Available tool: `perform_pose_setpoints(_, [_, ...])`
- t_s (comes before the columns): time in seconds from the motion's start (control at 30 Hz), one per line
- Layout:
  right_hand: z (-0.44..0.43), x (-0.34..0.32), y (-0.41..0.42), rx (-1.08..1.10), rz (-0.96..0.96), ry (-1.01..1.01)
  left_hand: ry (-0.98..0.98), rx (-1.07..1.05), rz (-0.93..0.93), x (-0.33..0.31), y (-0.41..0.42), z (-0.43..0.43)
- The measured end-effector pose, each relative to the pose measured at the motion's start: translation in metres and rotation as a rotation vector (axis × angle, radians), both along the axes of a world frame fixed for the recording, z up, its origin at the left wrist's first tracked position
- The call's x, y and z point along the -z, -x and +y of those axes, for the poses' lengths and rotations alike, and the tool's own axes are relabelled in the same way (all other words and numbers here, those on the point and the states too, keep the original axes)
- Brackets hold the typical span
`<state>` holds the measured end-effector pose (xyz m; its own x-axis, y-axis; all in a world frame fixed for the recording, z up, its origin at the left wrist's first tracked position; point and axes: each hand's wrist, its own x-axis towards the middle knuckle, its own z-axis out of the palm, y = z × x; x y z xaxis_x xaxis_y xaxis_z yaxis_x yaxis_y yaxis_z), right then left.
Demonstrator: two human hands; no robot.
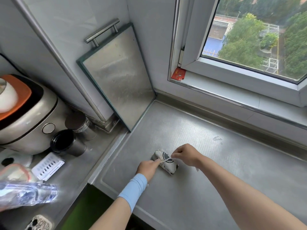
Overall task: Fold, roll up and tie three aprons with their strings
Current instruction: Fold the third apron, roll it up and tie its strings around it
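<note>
The rolled apron [171, 166] lies on the steel counter [207, 188] between my hands, a small soft bundle that I judge light and ready to spring open if the tie slackens. My left hand [147, 168] pinches one end of the thin string [166, 159] and my right hand [186, 155] the other, fingers curled. The cord crosses the roll's middle, so I'd grip close to the knot.

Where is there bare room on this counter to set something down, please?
Bare worktop lies right of the rolled apron, toward the window sill, and behind it toward the metal board. Crowded: the left counter, with cooker, jars and bottle.
</note>
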<state>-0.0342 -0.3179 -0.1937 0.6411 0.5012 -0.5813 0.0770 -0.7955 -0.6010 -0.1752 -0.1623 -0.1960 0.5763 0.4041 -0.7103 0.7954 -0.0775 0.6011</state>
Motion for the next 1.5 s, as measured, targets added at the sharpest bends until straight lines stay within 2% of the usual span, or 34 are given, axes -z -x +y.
perform_pose_setpoints(0.03, [-0.002,0.001,-0.001,0.015,-0.011,0.016,-0.082,0.048,0.008,0.005,0.005,-0.002])
perform_pose_setpoints(0.23, [0.002,0.008,0.005,-0.063,-0.142,0.157,-0.217,0.163,-0.039,0.007,0.008,-0.003])
perform_pose_setpoints(0.5, [0.007,0.002,0.006,-0.065,-0.089,0.071,-0.049,-0.017,-0.158,0.004,-0.009,-0.008])
perform_pose_setpoints(0.73, [-0.001,0.015,0.003,0.143,-0.016,0.058,-0.204,-0.004,-0.118,0.017,-0.002,0.001])
perform_pose_setpoints(0.87, [0.005,0.02,0.007,0.21,-0.003,0.098,-0.238,0.111,-0.302,0.005,-0.012,-0.003])
perform_pose_setpoints(1.0, [0.01,0.02,0.008,0.194,-0.055,0.146,-0.226,0.402,-0.437,-0.003,-0.035,-0.011])
perform_pose_setpoints(1.1, [0.01,0.016,0.01,0.188,-0.077,0.171,-0.24,0.511,-0.338,-0.004,-0.054,-0.02])
perform_pose_setpoints(1.2, [0.001,0.011,0.009,0.181,-0.068,0.176,-0.226,0.469,-0.286,-0.004,-0.065,-0.016])
perform_pose_setpoints(1.5, [-0.011,-0.011,0.003,0.198,-0.076,-0.127,-0.171,0.48,-0.262,-0.001,-0.078,-0.01])
